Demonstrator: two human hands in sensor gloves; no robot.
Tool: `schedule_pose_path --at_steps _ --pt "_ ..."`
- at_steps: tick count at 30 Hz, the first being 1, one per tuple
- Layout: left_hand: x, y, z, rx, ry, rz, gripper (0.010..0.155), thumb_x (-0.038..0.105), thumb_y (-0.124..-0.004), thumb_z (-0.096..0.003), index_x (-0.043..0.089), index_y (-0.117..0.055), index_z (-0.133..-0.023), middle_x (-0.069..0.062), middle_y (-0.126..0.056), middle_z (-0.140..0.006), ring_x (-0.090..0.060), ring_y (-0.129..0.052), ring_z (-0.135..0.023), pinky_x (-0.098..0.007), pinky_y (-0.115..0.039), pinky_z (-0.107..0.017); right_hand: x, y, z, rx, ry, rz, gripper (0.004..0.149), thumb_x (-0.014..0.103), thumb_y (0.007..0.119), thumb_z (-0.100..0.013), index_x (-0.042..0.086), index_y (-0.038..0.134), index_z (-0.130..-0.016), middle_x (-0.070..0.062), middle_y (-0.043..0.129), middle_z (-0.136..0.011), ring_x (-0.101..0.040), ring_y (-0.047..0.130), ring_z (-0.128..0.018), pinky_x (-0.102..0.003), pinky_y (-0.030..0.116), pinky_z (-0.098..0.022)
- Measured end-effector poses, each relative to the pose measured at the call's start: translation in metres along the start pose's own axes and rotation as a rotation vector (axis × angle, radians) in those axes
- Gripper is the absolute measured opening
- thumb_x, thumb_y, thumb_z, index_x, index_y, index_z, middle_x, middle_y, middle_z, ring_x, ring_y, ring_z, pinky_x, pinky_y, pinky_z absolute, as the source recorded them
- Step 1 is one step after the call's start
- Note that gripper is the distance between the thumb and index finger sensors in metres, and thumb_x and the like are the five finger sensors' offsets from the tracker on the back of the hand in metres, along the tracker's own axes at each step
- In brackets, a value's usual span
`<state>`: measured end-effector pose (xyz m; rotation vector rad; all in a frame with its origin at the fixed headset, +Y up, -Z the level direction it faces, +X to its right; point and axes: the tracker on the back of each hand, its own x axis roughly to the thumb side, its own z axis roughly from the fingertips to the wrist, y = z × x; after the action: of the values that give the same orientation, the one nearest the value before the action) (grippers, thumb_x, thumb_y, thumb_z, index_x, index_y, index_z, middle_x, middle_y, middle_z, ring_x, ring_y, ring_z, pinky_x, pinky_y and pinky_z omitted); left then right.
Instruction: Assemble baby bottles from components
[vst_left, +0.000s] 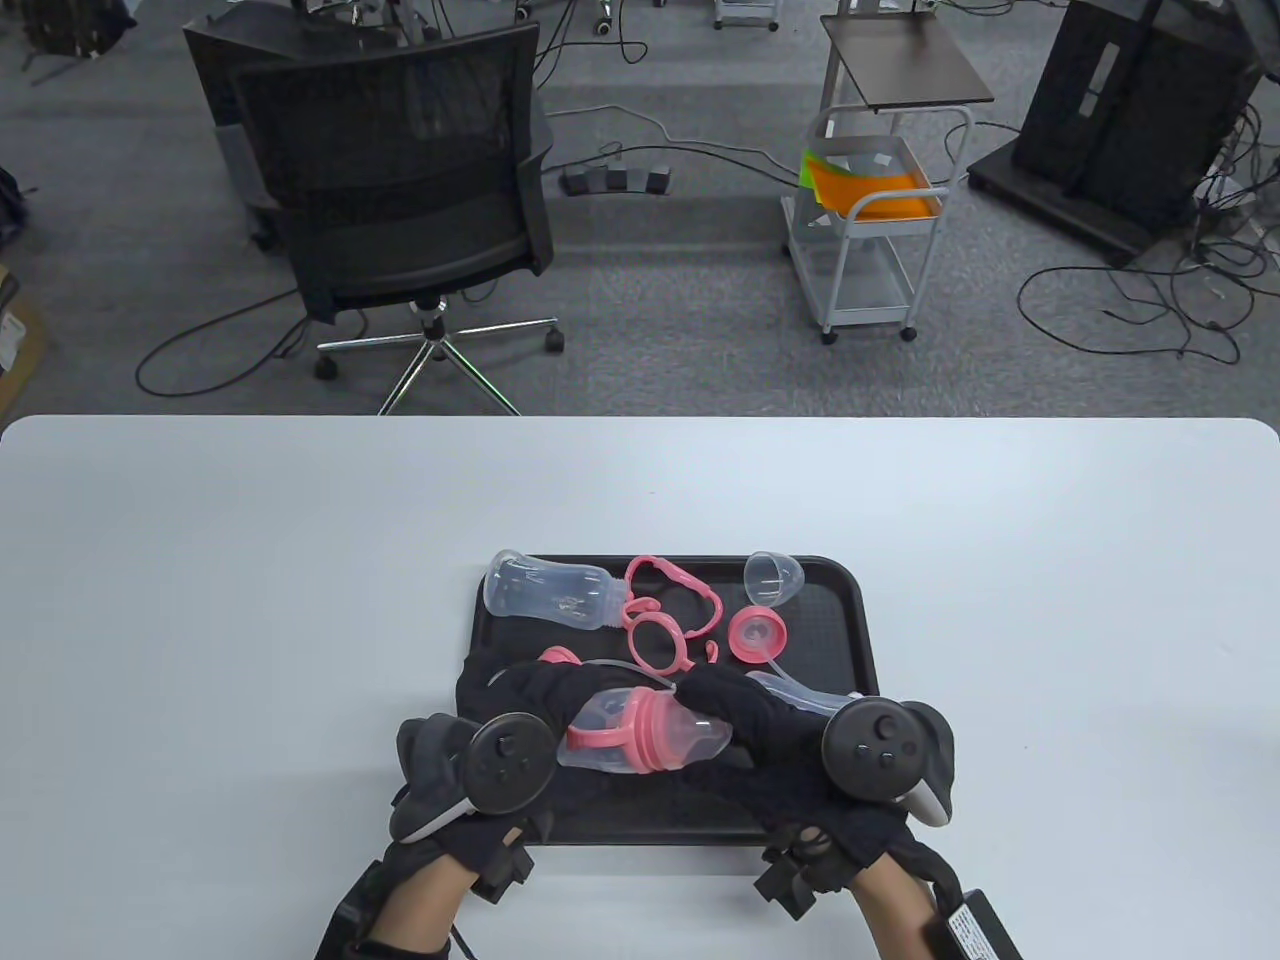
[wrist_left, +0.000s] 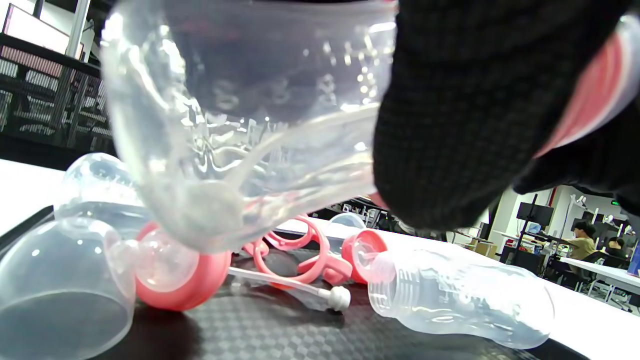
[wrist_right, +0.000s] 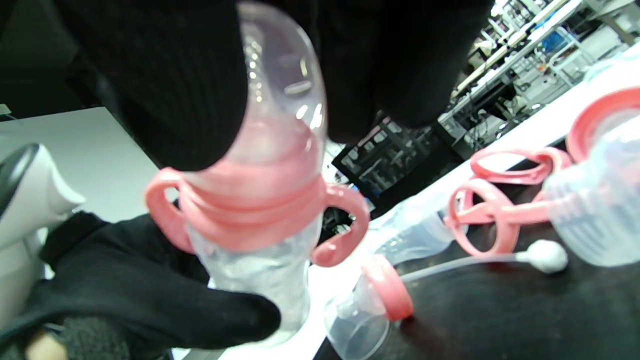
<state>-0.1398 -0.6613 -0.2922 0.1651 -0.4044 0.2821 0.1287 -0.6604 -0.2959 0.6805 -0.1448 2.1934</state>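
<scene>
both hands hold one assembled baby bottle (vst_left: 640, 738) just above the near part of a black tray (vst_left: 860, 620). the left hand (vst_left: 520, 715) has its grip closed round the clear body end, and the right hand (vst_left: 760, 725) has its grip closed round the domed clear cap end. in the right wrist view the bottle (wrist_right: 265, 200) shows a pink screw collar with two curved pink handles, a translucent cap over it, and gloved fingers (wrist_right: 185, 80) pressing on that cap. in the left wrist view the clear rounded base of the bottle (wrist_left: 240, 120) fills the top, with a thin straw tube visible inside it.

the tray is rectangular with rounded corners and a woven, carbon-like texture, and sits on a white surface (vst_left: 200, 560). in it lie a second, empty clear bottle body (vst_left: 550, 590) on its side with a threaded neck, a loose pink handle ring (vst_left: 665, 610) of glossy plastic, a clear dome cap (vst_left: 773, 578) near the far right corner, and a pink collar with teat (vst_left: 757, 636) just beside that cap. a thin translucent straw with a white weighted tip (wrist_left: 337, 297) rests on the tray floor between the parts.
</scene>
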Motion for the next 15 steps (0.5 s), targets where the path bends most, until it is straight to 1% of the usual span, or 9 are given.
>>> schedule_pose_path --at_steps 2,5,6,9,11,12,13,15 --pt "0.004 0.002 0.001 0.01 -0.003 -0.035 0.098 0.057 -0.117 -0.0219 0.027 -0.072 -0.103 -0.001 -0.084 -0.101 -0.029 -0.091 -0.095 -0.074 -0.045 -0.077 0.003 0.001 0.0 -0.004 -0.014 0.022 0.074 0.035 0.099 -0.034 0.034 0.063 -0.099 0.003 0.07 -0.104 -0.029 0.093 -0.085 -0.043 0.088 -0.06" --pt "0.006 0.001 0.0 -0.011 -0.007 -0.072 0.098 0.06 -0.118 -0.02 0.027 -0.074 -0.101 -0.001 -0.086 -0.099 -0.027 -0.094 -0.093 -0.073 -0.047 -0.077 0.01 0.003 0.001 -0.021 -0.04 0.108 0.074 0.036 0.099 -0.033 0.034 0.064 -0.098 0.003 0.072 -0.103 -0.028 0.096 -0.084 -0.041 0.091 -0.058" --pt "0.007 0.001 0.0 -0.003 -0.018 -0.078 0.098 0.06 -0.118 -0.0194 0.026 -0.075 -0.101 -0.003 -0.087 -0.098 -0.027 -0.095 -0.092 -0.073 -0.048 -0.077 0.014 0.004 0.002 -0.025 -0.045 0.13 0.074 0.037 0.098 -0.033 0.033 0.065 -0.098 0.003 0.073 -0.103 -0.028 0.096 -0.083 -0.041 0.092 -0.058" --pt "0.007 0.005 0.001 0.025 -0.027 -0.07 0.098 0.059 -0.119 -0.0183 0.027 -0.076 -0.1 -0.003 -0.089 -0.097 -0.027 -0.096 -0.09 -0.073 -0.049 -0.077 0.019 0.004 0.003 -0.049 -0.063 0.151 0.074 0.037 0.099 -0.032 0.033 0.065 -0.098 0.003 0.074 -0.102 -0.027 0.098 -0.082 -0.04 0.093 -0.057" --pt "0.01 0.01 0.003 0.066 -0.034 -0.085 0.098 0.06 -0.119 -0.0177 0.027 -0.077 -0.1 -0.003 -0.089 -0.096 -0.027 -0.097 -0.089 -0.073 -0.05 -0.077 0.022 0.002 0.004 -0.07 -0.077 0.157 0.074 0.038 0.099 -0.032 0.034 0.065 -0.097 0.004 0.074 -0.102 -0.026 0.098 -0.083 -0.039 0.093 -0.057" --pt "0.013 0.012 0.003 0.042 -0.034 -0.097 0.098 0.06 -0.119 -0.0185 0.026 -0.076 -0.1 -0.003 -0.089 -0.096 -0.027 -0.097 -0.089 -0.073 -0.05 -0.077 0.024 0.002 0.004 -0.074 -0.077 0.165 0.074 0.038 0.099 -0.031 0.034 0.065 -0.097 0.003 0.074 -0.102 -0.026 0.098 -0.082 -0.039 0.094 -0.057" --pt "0.015 0.013 0.005 0.068 -0.036 -0.131 0.098 0.061 -0.119 -0.0181 0.027 -0.077 -0.099 -0.003 -0.09 -0.096 -0.026 -0.098 -0.088 -0.072 -0.05 -0.077 0.025 0.002 0.005 -0.08 -0.085 0.179 0.074 0.038 0.099 -0.031 0.035 0.065 -0.097 0.004 0.074 -0.102 -0.026 0.098 -0.082 -0.038 0.094 -0.057" --pt "0.016 0.013 0.005 0.051 -0.038 -0.141 0.098 0.062 -0.119 -0.0183 0.026 -0.077 -0.1 -0.003 -0.09 -0.095 -0.026 -0.099 -0.088 -0.072 -0.051 -0.077 0.027 0.004 0.006 -0.093 -0.087 0.205 0.074 0.038 0.098 -0.031 0.034 0.065 -0.097 0.003 0.075 -0.102 -0.025 0.099 -0.082 -0.038 0.095 -0.057"
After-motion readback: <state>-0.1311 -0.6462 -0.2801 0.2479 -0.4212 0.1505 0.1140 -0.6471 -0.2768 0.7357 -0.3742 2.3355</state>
